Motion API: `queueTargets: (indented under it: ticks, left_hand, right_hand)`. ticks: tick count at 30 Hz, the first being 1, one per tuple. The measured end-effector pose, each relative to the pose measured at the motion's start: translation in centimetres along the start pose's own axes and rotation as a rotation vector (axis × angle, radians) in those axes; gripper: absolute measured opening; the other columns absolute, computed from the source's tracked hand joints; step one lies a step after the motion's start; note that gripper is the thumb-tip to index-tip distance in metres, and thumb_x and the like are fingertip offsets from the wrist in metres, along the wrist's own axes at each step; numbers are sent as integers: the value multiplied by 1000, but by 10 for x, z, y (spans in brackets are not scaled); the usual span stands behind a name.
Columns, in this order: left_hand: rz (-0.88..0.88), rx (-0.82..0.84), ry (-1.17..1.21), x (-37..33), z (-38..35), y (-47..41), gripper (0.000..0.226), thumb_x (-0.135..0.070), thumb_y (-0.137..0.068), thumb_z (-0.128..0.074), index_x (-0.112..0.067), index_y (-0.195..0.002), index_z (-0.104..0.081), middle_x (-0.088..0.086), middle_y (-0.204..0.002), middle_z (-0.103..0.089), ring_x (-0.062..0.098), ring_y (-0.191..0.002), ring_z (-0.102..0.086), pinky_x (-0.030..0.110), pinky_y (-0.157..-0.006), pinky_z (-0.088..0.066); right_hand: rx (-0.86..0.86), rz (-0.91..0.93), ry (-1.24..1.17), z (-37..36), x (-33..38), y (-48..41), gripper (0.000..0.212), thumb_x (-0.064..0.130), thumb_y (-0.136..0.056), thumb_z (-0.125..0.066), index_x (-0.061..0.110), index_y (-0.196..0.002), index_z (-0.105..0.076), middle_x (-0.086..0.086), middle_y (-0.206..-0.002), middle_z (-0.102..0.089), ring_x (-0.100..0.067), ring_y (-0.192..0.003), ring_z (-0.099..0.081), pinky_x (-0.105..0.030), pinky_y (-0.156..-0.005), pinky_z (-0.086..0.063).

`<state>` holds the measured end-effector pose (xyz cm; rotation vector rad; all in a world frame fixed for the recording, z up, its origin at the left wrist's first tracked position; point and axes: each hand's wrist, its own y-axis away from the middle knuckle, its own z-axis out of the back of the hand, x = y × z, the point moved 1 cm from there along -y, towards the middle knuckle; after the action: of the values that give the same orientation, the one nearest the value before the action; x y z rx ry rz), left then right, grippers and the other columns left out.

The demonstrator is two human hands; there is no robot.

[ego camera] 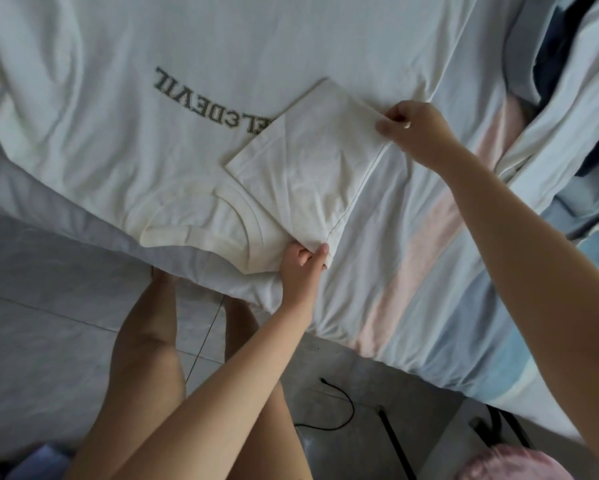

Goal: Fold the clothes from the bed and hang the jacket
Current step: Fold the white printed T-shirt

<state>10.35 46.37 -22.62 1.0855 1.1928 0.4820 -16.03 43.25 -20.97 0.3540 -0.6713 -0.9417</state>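
Note:
A white T-shirt [194, 74] with grey printed letters lies spread flat across the bed, its collar [194, 233] toward me at the bed's near edge. One sleeve [311, 157] is folded inward over the chest and covers part of the lettering. My left hand [303, 263] pinches the shoulder corner of that fold beside the collar. My right hand [412, 128] pinches the far end of the fold line. Both hands hold the cloth close to the bed.
The bed sheet [440, 258] has pale blue, pink and white stripes. A heap of other clothes [568, 64], white and dark blue, lies at the right. Below the bed are tiled floor, my bare legs, a black cable [339, 400] and a pink object [509, 462].

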Motion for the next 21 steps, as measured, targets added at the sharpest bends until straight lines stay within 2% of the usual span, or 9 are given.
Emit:
queueTargets:
  ticks: [4,7,9,10,12,14,16,18,21]
  left_hand:
    - [-20,-65,-61,9,-4,2,18,-9,-84,-66,-9,-73,-52,-6,-58,-52,10,-60,-52,26,-61,-46]
    - [-20,-104,-100,9,-9,4,12,-8,-83,-66,-6,-80,-54,3,-70,-60,14,-67,-58,27,-65,-47]
    - [-7,-166,-157,4,-11,13,20,-13,-86,-65,-7,-99,-51,4,-91,-62,16,-83,-61,19,-69,-46]
    - [-60,-223,-221,-1,-10,18,29,-16,-87,-65,-6,-108,-47,6,-101,-58,19,-92,-58,19,-74,-45]
    - [-384,-360,-488,-16,-4,24,42,-20,-86,-64,-3,-118,-43,11,-115,-48,25,-106,-48,29,-89,-38]
    - [-744,-327,-813,-30,4,13,49,-22,-85,-59,-5,-128,-43,15,-130,-43,27,-121,-39,37,-99,-29]
    - [-937,-215,-1202,-43,16,-19,61,-34,-90,-49,-8,-143,-34,15,-150,-29,27,-138,-25,44,-109,-18]
    - [-958,-127,-1535,-56,37,-59,71,-49,-93,-35,-13,-152,-16,7,-160,-11,25,-146,-9,52,-114,-7]
    - [-962,-67,-1769,-69,68,-91,75,-58,-93,-23,-19,-153,-1,-1,-161,2,23,-148,1,61,-113,1]
  right_hand:
    - [-33,-16,-100,-6,-11,-4,18,22,-89,-61,6,-97,-66,3,-67,-49,-11,-63,-46,-17,-57,-36]
    - [-114,-44,-61,-17,-11,-2,19,26,-87,-59,14,-100,-64,1,-83,-57,-17,-81,-52,-30,-71,-44]
    - [-263,-19,103,-24,-6,8,27,30,-87,-55,16,-110,-59,-2,-108,-58,-21,-96,-55,-33,-75,-42]
    - [-368,62,210,-28,-3,14,33,31,-86,-54,15,-115,-57,-5,-117,-55,-24,-104,-54,-34,-79,-41]
    - [-478,334,367,-42,7,26,43,33,-88,-50,12,-125,-55,-10,-127,-54,-30,-114,-53,-37,-90,-40]
    - [-320,721,485,-64,17,28,49,33,-93,-44,12,-137,-48,-11,-138,-51,-31,-126,-48,-41,-102,-38]
    - [-96,1001,716,-78,21,20,53,38,-99,-33,16,-147,-33,-7,-151,-38,-28,-138,-36,-41,-112,-31]
    - [-43,953,826,-73,21,0,57,48,-101,-21,21,-152,-22,-2,-157,-26,-25,-143,-27,-42,-116,-23]
    - [-198,493,660,-48,11,-37,64,55,-97,-16,24,-153,-8,2,-161,-9,-23,-147,-12,-44,-119,-5]
